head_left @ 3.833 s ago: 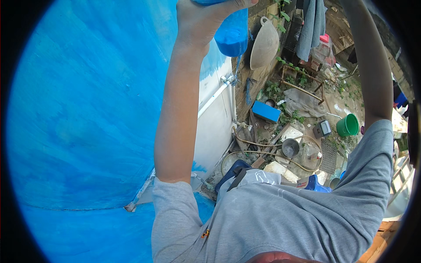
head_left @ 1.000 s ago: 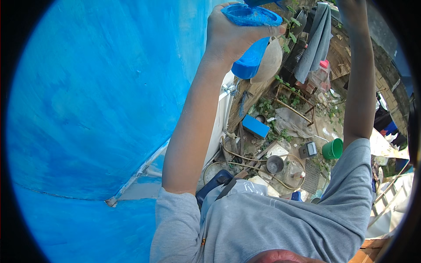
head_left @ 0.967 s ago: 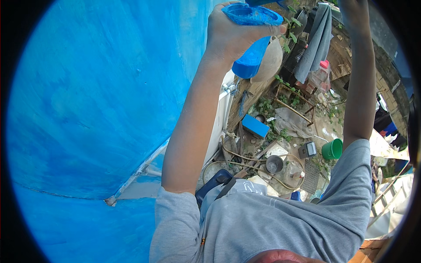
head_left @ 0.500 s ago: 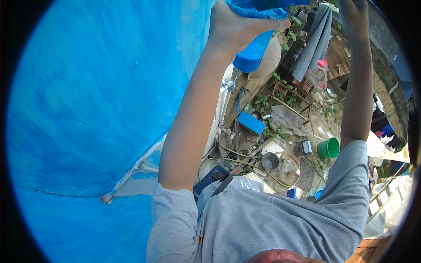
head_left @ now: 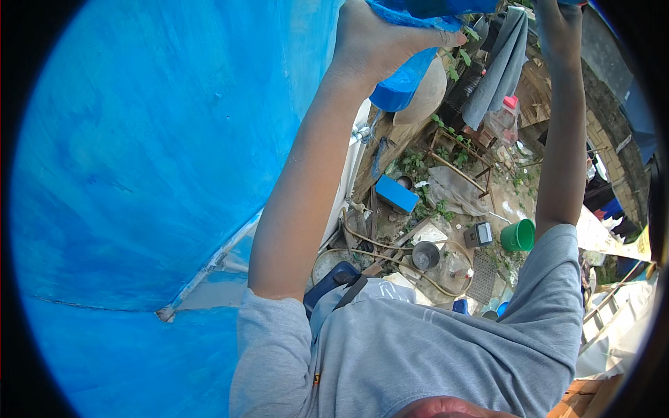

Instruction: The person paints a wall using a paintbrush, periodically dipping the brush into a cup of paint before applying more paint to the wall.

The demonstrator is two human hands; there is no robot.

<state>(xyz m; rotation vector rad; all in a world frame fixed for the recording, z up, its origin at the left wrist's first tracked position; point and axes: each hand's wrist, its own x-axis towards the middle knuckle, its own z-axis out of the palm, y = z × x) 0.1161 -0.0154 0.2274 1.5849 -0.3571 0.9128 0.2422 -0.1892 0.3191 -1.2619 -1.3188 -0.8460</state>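
At the top edge, my left hand (head_left: 380, 43) is closed around a blue-stained plastic container (head_left: 404, 80), its thumb stretched across the near side below the rim. A flat, dark blue piece (head_left: 453, 6) sits over the container's mouth, partly cut off by the picture's edge; its kind does not show. Raised at the upper right, my right hand (head_left: 559, 28) has bent fingers, partly out of the picture. A bit of blue and red shows beside those fingers, too little to name. Left of my left arm spreads a large blue-painted surface (head_left: 153, 139) with streaky brush marks.
A pale seam (head_left: 209, 268) crosses the blue surface. Far below lies cluttered ground with a blue box (head_left: 397, 194), a green bucket (head_left: 518, 235), a grey pot (head_left: 425, 256), a looped hose (head_left: 376, 243) and a rusty metal frame (head_left: 456, 171). A grey cloth (head_left: 498, 66) hangs beyond.
My right hand and forearm have shifted slightly left and down. The dark blue piece over the container sits a little lower in view. My left hand still holds the container.
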